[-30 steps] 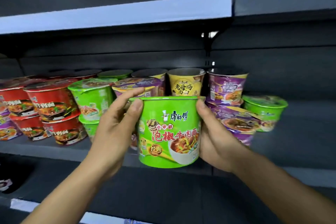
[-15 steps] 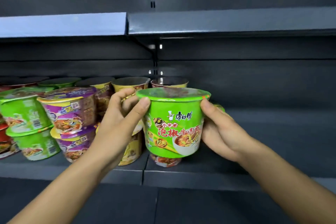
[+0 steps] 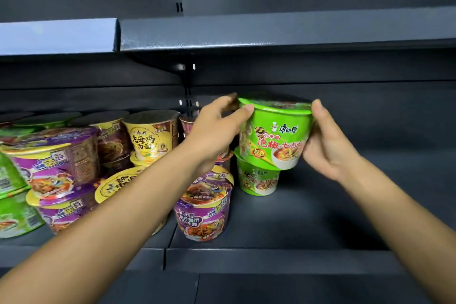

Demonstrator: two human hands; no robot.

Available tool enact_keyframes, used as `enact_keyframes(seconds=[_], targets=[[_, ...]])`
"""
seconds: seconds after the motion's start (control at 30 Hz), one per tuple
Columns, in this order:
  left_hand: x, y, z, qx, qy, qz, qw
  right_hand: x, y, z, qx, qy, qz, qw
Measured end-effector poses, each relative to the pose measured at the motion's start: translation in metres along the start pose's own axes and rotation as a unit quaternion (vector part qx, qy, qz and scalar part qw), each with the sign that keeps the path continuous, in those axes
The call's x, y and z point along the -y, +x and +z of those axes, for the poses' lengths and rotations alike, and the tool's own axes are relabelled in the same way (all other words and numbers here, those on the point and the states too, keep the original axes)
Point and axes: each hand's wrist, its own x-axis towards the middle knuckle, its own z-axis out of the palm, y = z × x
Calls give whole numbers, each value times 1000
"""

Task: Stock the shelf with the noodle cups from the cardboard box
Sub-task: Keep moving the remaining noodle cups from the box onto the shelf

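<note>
1. Head view: two bare forearms reach forward over the dark, matte metal shelf (image 3: 308, 224), whose front lip is a flat painted strip.
2. Just below and left of the grip, nearer the camera, a purple noodle cup (image 3: 203, 207) with a yellow rim stands upright on the shelf; its glossy wrap shows a printed bowl of noodles.
3. Left hand (image 3: 217, 131) and right hand (image 3: 330, 145) together form the grip on the green noodle cup (image 3: 274, 136): the left thumb and fingers curl round its upper rim, and the right thumb lies at the rim with the fingers behind the wall.
4. That cup is a tapered round tub, wider at the top, with a shiny bright-green wrap, a flat sealed lid, red characters and a printed white bowl. It is tilted a little.
5. Directly under the grip sits a second green cup (image 3: 257, 177) of the same shape, upright on the shelf; the held cup's base rests on or just above its lid, I cannot tell which.
6. Left of the grip, stacked purple cups (image 3: 54, 163) and a yellow cup (image 3: 150, 138) crowd the shelf.
7. Beyond the grip lies the dark back panel (image 3: 370, 106); above it, the upper shelf edge (image 3: 271, 32), smooth grey metal.
</note>
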Motion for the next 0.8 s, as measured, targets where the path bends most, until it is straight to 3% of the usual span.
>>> enact_keyframes(seconds=[0.2,0.47,0.8], targets=[[16,28,11,-12,-29,-76,997,-15,26,-21,-54,-42,5,998],[47,52,16,-93,-49,-122,987,-44,47,-40,-44,-50,14,998],[65,59,21,-61,-51,-151,985,-59,58,-41,-79,-26,18,996]])
